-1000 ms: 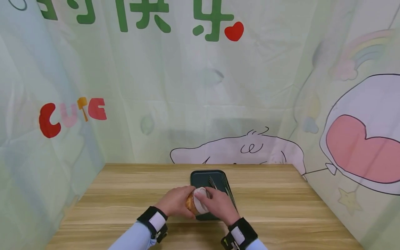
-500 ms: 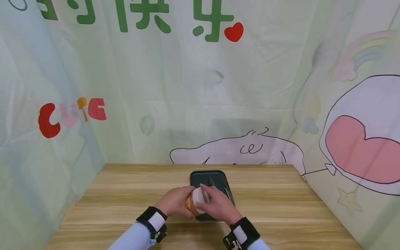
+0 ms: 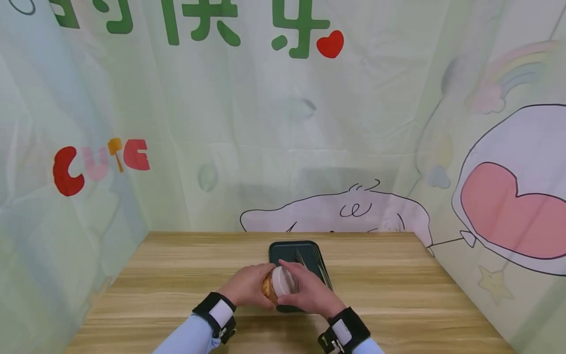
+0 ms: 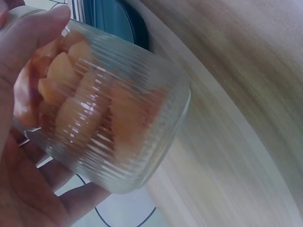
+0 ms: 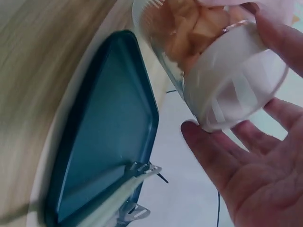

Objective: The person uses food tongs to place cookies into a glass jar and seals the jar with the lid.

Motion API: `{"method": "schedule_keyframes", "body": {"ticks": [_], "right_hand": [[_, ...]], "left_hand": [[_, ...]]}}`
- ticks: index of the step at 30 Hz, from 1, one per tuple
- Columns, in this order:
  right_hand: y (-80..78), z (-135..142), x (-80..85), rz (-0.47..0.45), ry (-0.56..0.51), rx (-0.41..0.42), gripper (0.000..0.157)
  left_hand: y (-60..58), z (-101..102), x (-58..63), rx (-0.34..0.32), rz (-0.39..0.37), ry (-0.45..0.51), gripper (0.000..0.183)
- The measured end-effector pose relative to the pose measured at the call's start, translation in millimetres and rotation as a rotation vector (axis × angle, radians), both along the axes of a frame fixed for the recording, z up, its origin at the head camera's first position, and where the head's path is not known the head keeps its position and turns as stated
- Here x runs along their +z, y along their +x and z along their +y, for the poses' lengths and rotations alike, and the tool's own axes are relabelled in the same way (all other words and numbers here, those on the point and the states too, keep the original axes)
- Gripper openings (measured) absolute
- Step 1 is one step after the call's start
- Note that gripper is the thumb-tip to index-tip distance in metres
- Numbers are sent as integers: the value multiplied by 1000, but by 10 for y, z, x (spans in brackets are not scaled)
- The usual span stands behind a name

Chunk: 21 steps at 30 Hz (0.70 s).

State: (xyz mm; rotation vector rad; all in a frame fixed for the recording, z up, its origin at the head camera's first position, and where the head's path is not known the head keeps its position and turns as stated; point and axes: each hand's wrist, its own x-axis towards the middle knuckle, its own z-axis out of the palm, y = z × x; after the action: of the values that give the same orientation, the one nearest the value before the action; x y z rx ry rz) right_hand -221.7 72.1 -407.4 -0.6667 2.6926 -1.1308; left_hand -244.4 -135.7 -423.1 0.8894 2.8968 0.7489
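Note:
A ribbed clear glass jar [image 4: 113, 113] with orange-brown pieces inside is tilted above the table, its white lid [image 3: 282, 281] turned toward the right. My left hand [image 3: 249, 286] grips the jar's body, fingers below and thumb near the lid end in the left wrist view. On the other side, my right hand [image 3: 314, 292] holds the lid by its rim, with thumb and fingers spread around it. The right wrist view shows the lid [image 5: 241, 78] at the jar's mouth; whether it is loose I cannot tell.
Beneath the hands, a dark green tray [image 3: 283, 251] lies on the wooden table [image 3: 190, 260]. Several slender utensils [image 3: 325, 275], at least one looking like a fork, lie along the tray's right side. Printed cloth [image 3: 247, 123] hangs behind the table and at both sides.
My right hand has turned around the lid, its fingers and thumb spreading wider on the rim, and its wrist has shifted slightly right. The left hand and jar stay nearly still.

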Motion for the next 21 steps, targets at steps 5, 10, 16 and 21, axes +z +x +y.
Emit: {"method": "schedule_keyframes", "body": {"ticks": [5, 10, 16, 21], "right_hand": [[15, -61, -18, 3, 24, -79, 78], [41, -127, -5, 25, 44, -122, 76], [70, -168, 18, 46, 81, -148, 75], [81, -181, 33, 57, 90, -142, 76]], "left_hand": [[-5, 8, 1, 3, -21, -1, 72], [-5, 24, 7, 14, -39, -10, 72], [3, 31, 13, 19, -51, 3, 70], [-3, 15, 6, 8, -15, 1, 70]]}}
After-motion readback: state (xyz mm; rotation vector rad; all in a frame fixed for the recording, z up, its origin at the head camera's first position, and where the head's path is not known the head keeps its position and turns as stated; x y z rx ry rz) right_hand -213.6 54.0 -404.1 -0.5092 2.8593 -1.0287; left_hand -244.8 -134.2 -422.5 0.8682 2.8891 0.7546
